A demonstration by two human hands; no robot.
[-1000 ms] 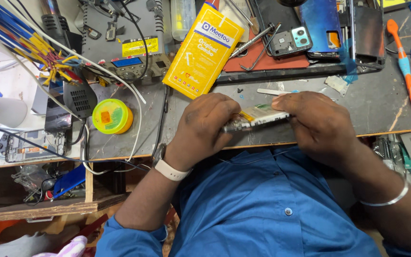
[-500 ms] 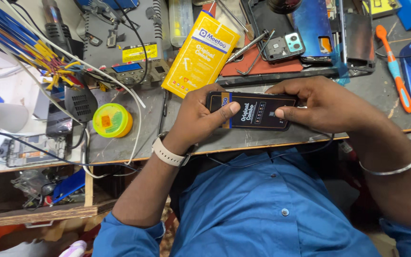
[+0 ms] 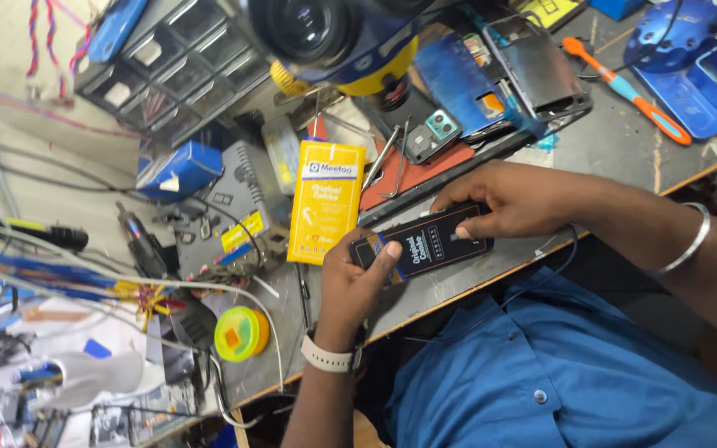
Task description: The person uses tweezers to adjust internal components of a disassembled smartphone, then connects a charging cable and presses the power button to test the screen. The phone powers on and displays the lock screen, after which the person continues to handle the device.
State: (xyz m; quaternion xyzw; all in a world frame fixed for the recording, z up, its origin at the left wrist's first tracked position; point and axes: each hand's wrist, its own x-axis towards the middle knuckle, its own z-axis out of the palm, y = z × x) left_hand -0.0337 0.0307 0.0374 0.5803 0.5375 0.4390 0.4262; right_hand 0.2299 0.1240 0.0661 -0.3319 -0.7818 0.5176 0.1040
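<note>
A flat black rectangular packet (image 3: 429, 242) with light printing lies tilted just above the bench's front edge, held at both ends. My left hand (image 3: 357, 282) grips its lower left end, thumb across the face; a white band sits on that wrist. My right hand (image 3: 514, 197) holds the upper right end with fingers over the top edge and a silver bangle on that wrist. A yellow packet (image 3: 325, 202) lies right beside the black one, on its far left.
A red mat (image 3: 425, 170) with tweezers, a camera module and opened phone parts lies behind the hands. A microscope head (image 3: 334, 33) hangs above. A yellow-green tape roll (image 3: 241, 333), cables, drawers, an orange-and-blue tool (image 3: 628, 91) and a blue tray (image 3: 707, 66) surround them.
One second ago both hands held a thin pale part edge-on; since then the black packet is in them. The view has swung and zoomed, so the bench now appears tilted.
</note>
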